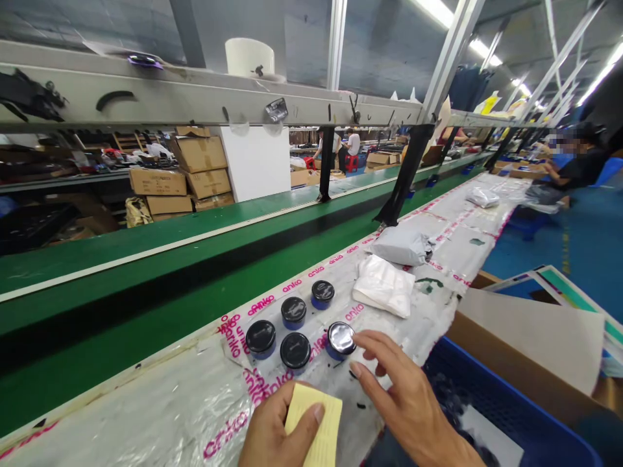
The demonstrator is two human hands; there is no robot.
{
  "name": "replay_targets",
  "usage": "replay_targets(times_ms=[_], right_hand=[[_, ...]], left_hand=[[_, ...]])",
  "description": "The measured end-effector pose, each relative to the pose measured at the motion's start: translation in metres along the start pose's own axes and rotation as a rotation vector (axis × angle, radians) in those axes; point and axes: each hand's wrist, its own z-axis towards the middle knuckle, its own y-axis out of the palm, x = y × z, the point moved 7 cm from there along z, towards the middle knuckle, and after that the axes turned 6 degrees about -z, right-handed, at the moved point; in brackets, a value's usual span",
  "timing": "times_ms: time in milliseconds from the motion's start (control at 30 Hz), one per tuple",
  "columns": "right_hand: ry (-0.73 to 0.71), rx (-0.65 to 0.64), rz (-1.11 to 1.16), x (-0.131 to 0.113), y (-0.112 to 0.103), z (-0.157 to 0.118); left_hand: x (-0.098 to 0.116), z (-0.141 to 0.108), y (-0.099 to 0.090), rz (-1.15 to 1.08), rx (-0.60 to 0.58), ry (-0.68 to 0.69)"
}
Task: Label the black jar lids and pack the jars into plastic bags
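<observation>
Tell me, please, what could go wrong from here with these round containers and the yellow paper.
The right hand, fingertips close beside the glinting-lidded container, could nudge it. The yellow paper, gripped by the left hand, might crease. Something knocked off the bench could drop into the blue basket.

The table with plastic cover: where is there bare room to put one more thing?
Largest: the stretch left of the five round tins, between the left hand and the green strip. Another lies between the grey packet and the far pale packet. It is crowded where the tins, white folded bag and right hand sit close together.
</observation>
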Motion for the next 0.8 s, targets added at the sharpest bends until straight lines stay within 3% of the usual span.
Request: replay_targets(times_ms=[133,300,567,800], right_hand=[[0.027,-0.245,0.164,-0.025,0.005,-0.007],[0.088,-0.397,0.226,-0.037,0.011,-0.002],[0.103,-0.48,0.171,-0.044,0.016,0.002],[0.057,-0.506,0.064,-0.045,0.017,-0.003]], left_hand=[[0.0,0.002,0.001,0.083,0.007,0.074],[-0.001,0.002,0.002,0.243,-0.011,0.096],[0.001,-0.002,0.005,0.478,0.014,0.145],[-0.006,0.001,0.007,0.611,0.044,0.106]])
